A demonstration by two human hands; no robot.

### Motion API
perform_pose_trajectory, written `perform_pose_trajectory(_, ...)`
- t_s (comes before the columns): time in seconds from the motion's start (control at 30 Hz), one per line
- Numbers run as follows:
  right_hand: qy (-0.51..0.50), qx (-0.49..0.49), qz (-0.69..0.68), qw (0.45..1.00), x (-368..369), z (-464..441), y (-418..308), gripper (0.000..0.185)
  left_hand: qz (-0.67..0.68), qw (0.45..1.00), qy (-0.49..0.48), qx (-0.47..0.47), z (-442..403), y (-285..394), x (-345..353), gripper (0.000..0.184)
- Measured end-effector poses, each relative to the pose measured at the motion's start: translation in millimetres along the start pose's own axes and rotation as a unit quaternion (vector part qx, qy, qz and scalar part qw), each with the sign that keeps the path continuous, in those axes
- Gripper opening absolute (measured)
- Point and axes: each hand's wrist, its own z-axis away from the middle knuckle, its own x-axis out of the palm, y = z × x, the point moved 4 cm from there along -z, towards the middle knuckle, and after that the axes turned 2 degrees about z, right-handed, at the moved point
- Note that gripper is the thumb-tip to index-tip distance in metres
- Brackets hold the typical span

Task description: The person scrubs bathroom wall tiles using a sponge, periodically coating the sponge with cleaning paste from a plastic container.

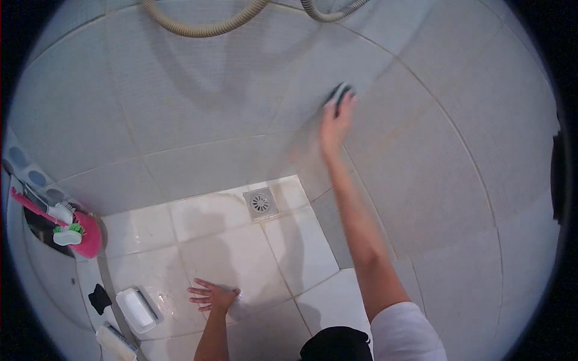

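My right hand [337, 123] is raised against the grey tiled wall [229, 108], near the corner. Its fingers are wrapped round a small dark scrubber [340, 94] with a pale stripe, which appears pressed to the tiles; motion blurs it and its underside is hidden. Lower down, my left hand [215, 296] lies with spread fingers on the white tiled floor [144, 234] and holds nothing. Left of that hand sits a white plastic dish [137, 310] on wet tiles.
A metal floor drain [260, 203] lies by the wall's foot. Beige hoses [208, 29] hang above. Along the left edge are a pink holder [89, 237] with brushes, a green-bristled brush [67, 236], a black piece [99, 299] and a white brush [116, 342].
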Motion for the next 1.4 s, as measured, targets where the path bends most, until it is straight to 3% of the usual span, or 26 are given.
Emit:
perform_pose_trajectory(0.07, 0.045, 0.023, -0.044, 0.998, -20, -51, -66, 0.059, -0.006, 1.000, 0.007, -0.005, -2, 0, 0, 0.145)
perform_pose_trajectory(0.13, 0.077, -0.089, 0.001, 0.993, 25, -46, -111, 0.053, -0.002, 1.000, -0.001, 0.002, -4, -2, 1, 0.145)
perform_pose_trajectory(0.17, 0.079, -0.088, 0.001, 0.993, 34, -33, -117, 0.053, -0.004, 1.000, 0.000, 0.003, -4, -2, 1, 0.145)
perform_pose_trajectory(0.23, 0.045, -0.289, 0.058, 0.955, 50, 10, -134, 0.050, -0.017, 1.000, 0.002, 0.003, -2, -1, 2, 0.145)
perform_pose_trajectory(0.3, 0.014, -0.469, 0.113, 0.876, 62, 44, -142, 0.048, -0.030, 1.000, 0.004, 0.000, 0, 0, 0, 0.145)
perform_pose_trajectory(0.37, -0.056, -0.439, 0.134, 0.887, 21, -6, -115, 0.049, -0.029, 0.999, 0.001, -0.015, -8, 1, -1, 0.146)
perform_pose_trajectory(0.47, -0.027, -0.337, 0.107, 0.935, 17, -16, -138, 0.049, -0.041, 0.999, -0.010, -0.026, -7, -10, 2, 0.147)
perform_pose_trajectory(0.53, -0.004, -0.278, 0.006, 0.961, 15, -6, -144, 0.051, 0.008, 1.000, -0.020, 0.015, -3, 0, -1, 0.144)
perform_pose_trajectory(0.57, -0.029, -0.334, 0.030, 0.942, 19, 8, -131, 0.053, 0.002, 1.000, -0.019, 0.007, -4, -2, -1, 0.144)
perform_pose_trajectory(0.63, -0.159, -0.338, 0.073, 0.925, 23, 64, -79, 0.054, 0.014, 0.999, -0.029, 0.019, -6, -3, 2, 0.144)
perform_pose_trajectory(0.67, -0.235, -0.280, 0.117, 0.924, 18, 101, -43, 0.057, 0.012, 0.999, -0.030, 0.013, -8, -3, 3, 0.144)
perform_pose_trajectory(0.77, -0.397, 0.050, 0.248, 0.882, -42, 260, 111, 0.059, 0.012, 0.999, -0.025, 0.017, -5, -1, 0, 0.144)
perform_pose_trajectory(0.8, -0.456, 0.086, 0.331, 0.822, -76, 310, 133, 0.057, 0.008, 1.000, -0.025, 0.012, -6, 0, 1, 0.144)
perform_pose_trajectory(0.87, -0.518, 0.136, 0.361, 0.763, -122, 358, 129, 0.056, -0.037, 0.999, 0.004, 0.000, -7, 2, 4, 0.144)
perform_pose_trajectory(0.9, -0.523, 0.140, 0.362, 0.759, -119, 363, 141, 0.056, -0.041, 0.999, 0.001, -0.006, -7, 2, 6, 0.144)
perform_pose_trajectory(0.97, -0.419, 0.009, 0.349, 0.838, -92, 353, 169, 0.054, -0.057, 0.998, 0.008, -0.027, -10, 4, 7, 0.144)
perform_pose_trajectory(1.0, -0.382, -0.032, 0.371, 0.846, -67, 338, 193, 0.050, -0.066, 0.997, 0.006, -0.031, -8, 3, 8, 0.144)
perform_pose_trajectory(1.03, -0.436, 0.055, 0.419, 0.795, -35, 315, 210, 0.048, -0.065, 0.998, 0.004, -0.027, -7, 3, 7, 0.144)
perform_pose_trajectory(1.1, -0.571, 0.065, 0.466, 0.672, 22, 277, 192, 0.047, -0.065, 0.998, 0.010, -0.025, -9, 3, 5, 0.144)
perform_pose_trajectory(1.13, -0.462, 0.075, 0.449, 0.761, 55, 292, 241, 0.046, -0.054, 0.998, -0.001, -0.021, -7, 2, 6, 0.143)
perform_pose_trajectory(1.17, -0.379, 0.081, 0.435, 0.812, 69, 287, 221, 0.046, -0.040, 0.999, -0.010, -0.016, -7, 4, 7, 0.142)
perform_pose_trajectory(1.2, -0.371, 0.104, 0.407, 0.828, 83, 283, 199, 0.047, -0.046, 0.999, -0.006, -0.014, -7, 5, 7, 0.142)
perform_pose_trajectory(1.23, -0.353, 0.031, 0.393, 0.849, 98, 296, 194, 0.047, -0.046, 0.999, -0.006, -0.016, -6, 5, 7, 0.142)
perform_pose_trajectory(1.27, -0.344, 0.068, 0.330, 0.876, 84, 295, 155, 0.048, -0.045, 0.999, -0.007, -0.018, -6, 5, 7, 0.142)
perform_pose_trajectory(1.4, -0.384, -0.028, 0.277, 0.880, 3, 340, 138, 0.050, -0.054, 0.998, 0.009, -0.016, -11, -3, 11, 0.143)
